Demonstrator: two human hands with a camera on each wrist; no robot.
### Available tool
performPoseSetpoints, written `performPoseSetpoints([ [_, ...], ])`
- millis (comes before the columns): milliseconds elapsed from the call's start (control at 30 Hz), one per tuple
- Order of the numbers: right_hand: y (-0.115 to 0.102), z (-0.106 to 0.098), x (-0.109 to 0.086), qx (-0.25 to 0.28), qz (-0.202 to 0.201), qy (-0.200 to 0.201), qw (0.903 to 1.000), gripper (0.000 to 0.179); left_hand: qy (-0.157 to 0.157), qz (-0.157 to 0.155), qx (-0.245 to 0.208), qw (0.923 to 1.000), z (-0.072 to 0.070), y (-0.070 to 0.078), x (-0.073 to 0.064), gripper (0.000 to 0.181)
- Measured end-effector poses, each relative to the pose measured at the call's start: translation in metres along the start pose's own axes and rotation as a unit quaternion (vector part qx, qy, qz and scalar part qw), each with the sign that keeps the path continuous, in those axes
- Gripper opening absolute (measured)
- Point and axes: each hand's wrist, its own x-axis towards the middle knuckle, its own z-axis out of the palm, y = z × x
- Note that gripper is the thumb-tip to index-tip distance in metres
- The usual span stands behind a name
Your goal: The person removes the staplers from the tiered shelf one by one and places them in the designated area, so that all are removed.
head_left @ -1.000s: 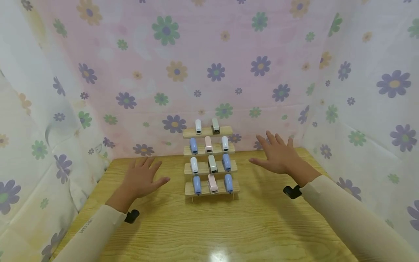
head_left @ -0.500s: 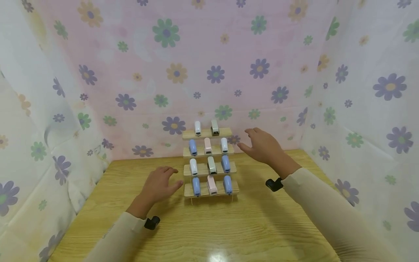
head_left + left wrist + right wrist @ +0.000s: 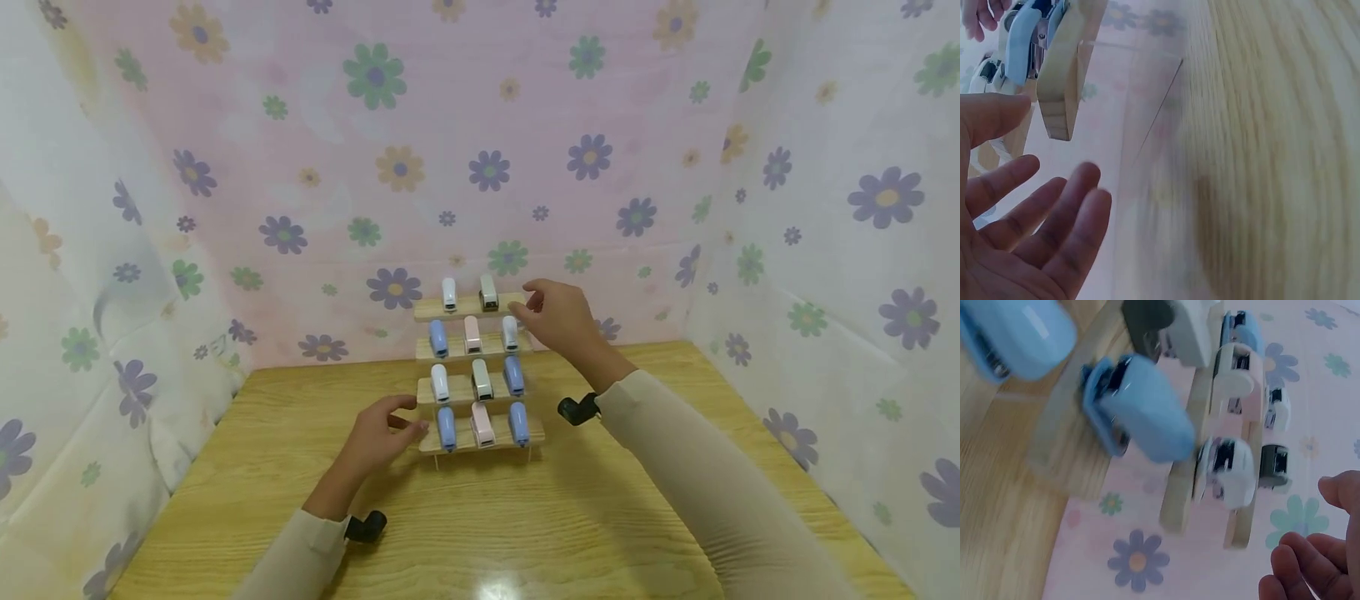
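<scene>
A tiered wooden display stand point(image 3: 431, 312) holds small staplers in rows. On its top shelf are a white stapler point(image 3: 449, 294) and a grey-green stapler point(image 3: 489, 292). Blue, pink and white staplers fill the second shelf; white, grey-green and blue ones the third. The lowest carries a pink stapler point(image 3: 483, 425) between two blue ones. My left hand point(image 3: 378, 435) is at the left ends of the lower shelves, fingers loosely bent, holding nothing; thumb contact with the shelf is unclear. Holding nothing, my right hand point(image 3: 562, 315) hovers by the top shelf's right end, near the white stapler point(image 3: 1235, 475).
The stand rests on a wood-grain table point(image 3: 300, 467) toward its back edge. Behind it hangs a flowered pink cloth point(image 3: 450, 100), with more flowered cloth along both sides. Clear supports point(image 3: 1147, 94) show under the lowest shelf in the left wrist view.
Both hands have come inward from the sides to the stand, the left by its lower left and the right by its upper right. Their spread fingers have bent. The staplers stay in place.
</scene>
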Motion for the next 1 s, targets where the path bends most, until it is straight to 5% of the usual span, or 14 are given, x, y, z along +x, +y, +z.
performPoseSetpoints([
  [167,-0.014,0.01,0.008,0.036,0.035,0.011,0.9987,0.056,0.004,-0.019,-0.07,0.9973,0.004,-0.001,-0.005,0.053],
  [400,-0.026,0.019,0.016,0.017,0.099,-0.007,0.995,0.063,0.0,0.004,-0.12,0.9928,0.009,-0.008,-0.004,0.036],
  [633,-0.032,0.024,0.026,-0.01,0.132,0.012,0.9911,0.068,-0.009,0.019,-0.096,0.9951,0.008,-0.008,-0.003,0.014],
  [1000,-0.036,0.032,0.03,0.029,0.127,0.008,0.9915,0.066,-0.036,0.047,-0.067,0.996,0.004,-0.01,-0.006,0.028],
])
